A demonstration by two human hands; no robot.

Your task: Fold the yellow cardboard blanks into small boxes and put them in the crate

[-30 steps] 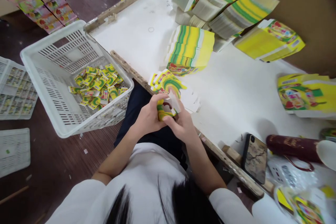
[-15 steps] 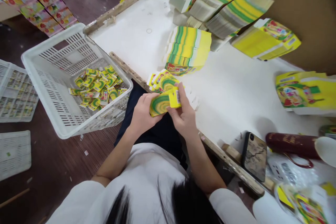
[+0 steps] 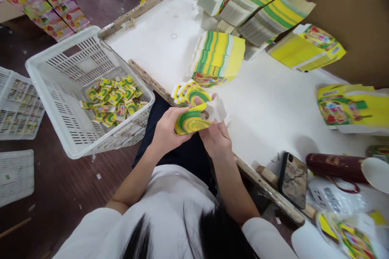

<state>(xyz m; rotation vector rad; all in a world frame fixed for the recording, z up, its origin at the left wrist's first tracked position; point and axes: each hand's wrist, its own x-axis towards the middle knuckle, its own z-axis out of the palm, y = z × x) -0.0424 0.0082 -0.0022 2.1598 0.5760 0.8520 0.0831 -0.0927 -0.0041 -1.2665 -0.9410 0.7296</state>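
Both my hands hold a small yellow and green printed carton [image 3: 191, 119] just in front of the table edge. My left hand [image 3: 165, 131] grips its left end with closed fingers. My right hand [image 3: 217, 135] holds the right end, its fingers on the white flap with a round hole [image 3: 214, 111]. A small pile of flat cartons of the same print [image 3: 185, 91] lies on the table right behind my hands.
A white slatted plastic basket [image 3: 54, 101] at my left holds several folded cartons [image 3: 114, 99]. Stacks of flat printed cartons [image 3: 220, 56] lie further back on the white table [image 3: 273, 105]. A phone [image 3: 293, 180] and a dark red bottle [image 3: 334, 166] lie at the right.
The carton has been turned in my hands: its barcode side showed half a second ago, now the white flap with the hole is folded out at the right.
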